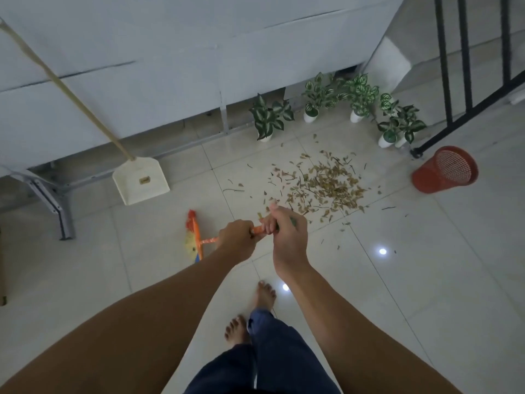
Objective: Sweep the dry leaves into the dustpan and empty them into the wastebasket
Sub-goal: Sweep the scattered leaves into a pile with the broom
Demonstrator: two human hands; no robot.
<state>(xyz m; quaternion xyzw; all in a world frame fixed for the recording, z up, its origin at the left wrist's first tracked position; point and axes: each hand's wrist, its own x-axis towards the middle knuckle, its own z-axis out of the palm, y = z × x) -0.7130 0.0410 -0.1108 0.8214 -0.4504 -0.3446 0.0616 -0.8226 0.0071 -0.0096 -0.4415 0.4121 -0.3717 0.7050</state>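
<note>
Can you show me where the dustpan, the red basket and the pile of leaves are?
dustpan (141,182): head view, on its flat cream pan.
red basket (431,180): head view, on its outer wall.
pile of leaves (326,184): head view, on the thick middle of the heap.

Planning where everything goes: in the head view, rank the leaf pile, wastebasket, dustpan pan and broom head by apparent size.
1. Leaf pile
2. Wastebasket and dustpan pan: look alike, unranked
3. Broom head, seen nearly edge-on

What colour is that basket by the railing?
The wastebasket is red-orange with a mesh wall, seen in the head view, the only one.
</note>
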